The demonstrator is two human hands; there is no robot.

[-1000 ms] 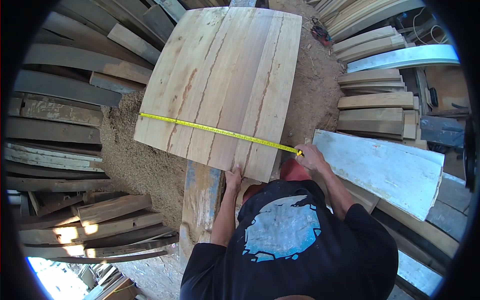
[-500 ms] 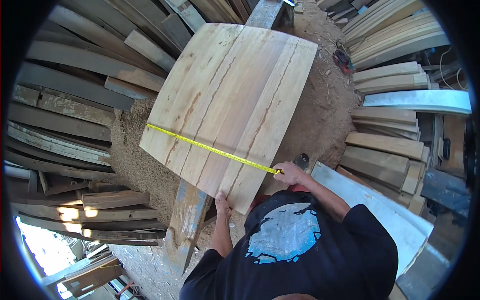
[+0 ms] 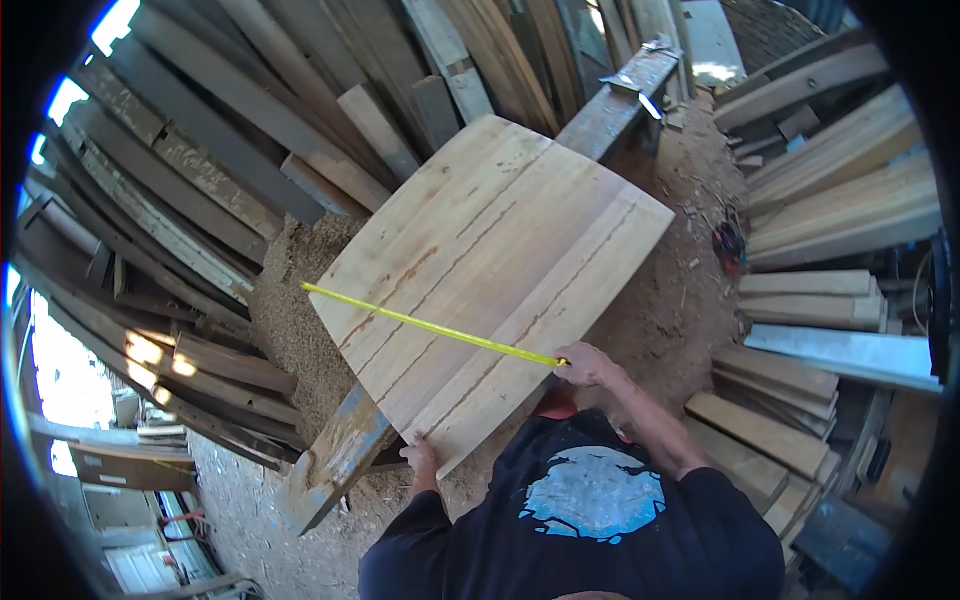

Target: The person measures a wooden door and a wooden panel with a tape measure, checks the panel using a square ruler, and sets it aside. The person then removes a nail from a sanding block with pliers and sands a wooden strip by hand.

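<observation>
A wide wooden panel (image 3: 510,250) of several joined boards, with dark jagged seam lines, rests across a worn beam (image 3: 350,440). The yellow blade of a tape measure (image 3: 430,326) stretches over it from the left edge to the right edge. My right hand (image 3: 590,366) is closed on the tape measure's near end, beside the panel's right edge; whether its case is in the palm is hidden. At the panel's near corner, my left hand (image 3: 421,460) grips the edge, with fingers partly out of sight beneath.
Planks (image 3: 230,130) lean in rows along the left and back. Stacked boards (image 3: 800,300) line the right side. A pile of sawdust (image 3: 295,285) lies left of the panel. A red and black tool (image 3: 729,245) sits on the floor to the right.
My view has turned and shifted, so the panel appears lower and rotated. The tape stays stretched across it, the right hand still on its end and the left hand on the near corner.
</observation>
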